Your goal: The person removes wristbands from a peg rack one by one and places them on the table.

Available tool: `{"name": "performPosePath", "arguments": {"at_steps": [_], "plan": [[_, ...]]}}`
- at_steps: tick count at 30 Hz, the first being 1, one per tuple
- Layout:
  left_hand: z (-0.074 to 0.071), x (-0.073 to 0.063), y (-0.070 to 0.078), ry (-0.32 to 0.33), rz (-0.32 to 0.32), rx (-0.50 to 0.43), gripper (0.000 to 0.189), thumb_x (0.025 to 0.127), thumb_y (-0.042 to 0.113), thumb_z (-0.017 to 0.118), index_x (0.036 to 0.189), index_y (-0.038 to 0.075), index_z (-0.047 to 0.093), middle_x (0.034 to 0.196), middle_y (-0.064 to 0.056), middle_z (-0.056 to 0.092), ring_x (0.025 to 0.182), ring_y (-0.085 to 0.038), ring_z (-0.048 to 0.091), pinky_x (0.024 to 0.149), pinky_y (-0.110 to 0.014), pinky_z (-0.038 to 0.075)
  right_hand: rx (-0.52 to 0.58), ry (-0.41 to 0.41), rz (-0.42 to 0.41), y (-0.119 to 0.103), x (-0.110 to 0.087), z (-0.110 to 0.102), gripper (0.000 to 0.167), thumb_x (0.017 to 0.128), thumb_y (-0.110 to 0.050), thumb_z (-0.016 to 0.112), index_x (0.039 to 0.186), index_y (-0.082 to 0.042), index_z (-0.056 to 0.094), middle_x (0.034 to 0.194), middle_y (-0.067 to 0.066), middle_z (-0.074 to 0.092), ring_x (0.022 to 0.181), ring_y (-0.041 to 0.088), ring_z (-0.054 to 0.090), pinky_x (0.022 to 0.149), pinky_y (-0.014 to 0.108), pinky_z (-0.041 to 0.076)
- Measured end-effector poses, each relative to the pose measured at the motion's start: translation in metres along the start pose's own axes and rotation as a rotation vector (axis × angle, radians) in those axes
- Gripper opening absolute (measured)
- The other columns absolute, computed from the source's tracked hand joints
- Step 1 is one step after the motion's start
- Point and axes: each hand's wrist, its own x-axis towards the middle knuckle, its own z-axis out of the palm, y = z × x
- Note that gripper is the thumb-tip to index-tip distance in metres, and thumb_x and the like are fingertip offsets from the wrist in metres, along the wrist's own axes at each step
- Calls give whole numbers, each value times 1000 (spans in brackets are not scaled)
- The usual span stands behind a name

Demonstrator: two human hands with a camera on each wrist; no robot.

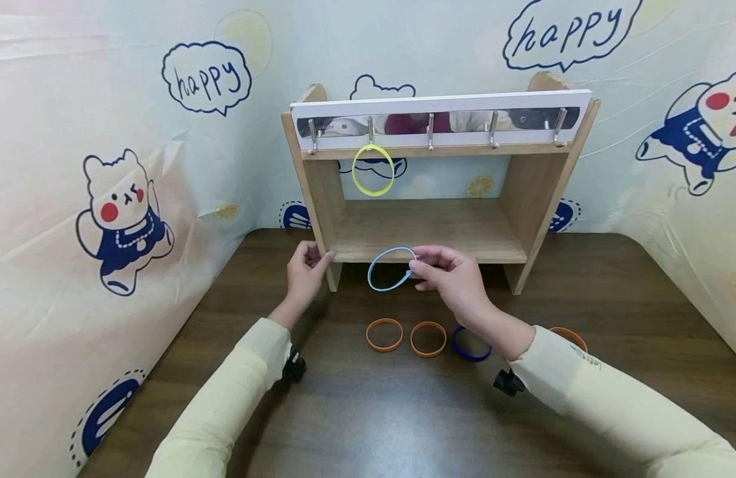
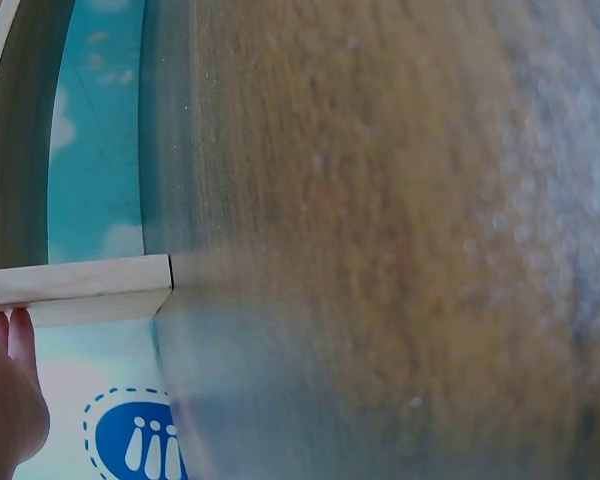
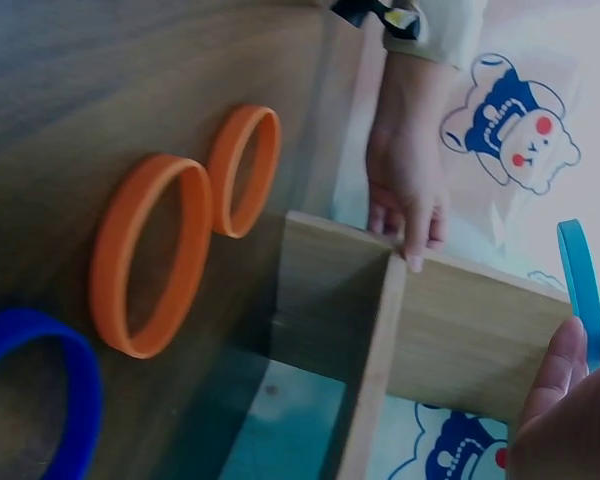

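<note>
My right hand pinches a light blue silicone wristband between thumb and fingers, in front of the shelf's lower board. In the right wrist view the same wristband stands up from the fingertips, seen nearly edge-on. My left hand grips the left side panel of a small wooden shelf low down, thumb at its front edge and fingers against its outer face. A yellow wristband hangs from the second hook from the left on the shelf's front rail.
Along the white rail runs a row of several metal hooks. On the dark wooden table, nearer me, lie an orange wristband, another orange wristband and a dark blue wristband. A further orange wristband is partly behind my right sleeve.
</note>
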Motion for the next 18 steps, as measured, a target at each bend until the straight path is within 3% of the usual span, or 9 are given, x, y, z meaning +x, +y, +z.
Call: {"name": "performPosePath", "arguments": {"at_steps": [10, 18], "plan": [[1, 0, 4, -5, 3, -2, 30, 88, 12, 73, 108, -5, 58, 102, -19, 62, 91, -23, 60, 75, -23, 53, -61, -67, 58, 16, -18, -5, 28, 87, -3, 72, 112, 5, 66, 88, 10, 68, 79, 27, 69, 64, 34, 58], [1, 1, -2, -2, 3, 2, 31, 88, 15, 74, 108, -3, 59, 101, -18, 63, 91, -22, 60, 76, -23, 52, -94, -103, 137, 29, -30, -9, 27, 86, -4, 73, 111, 3, 67, 87, 12, 67, 80, 30, 68, 64, 35, 58]]}}
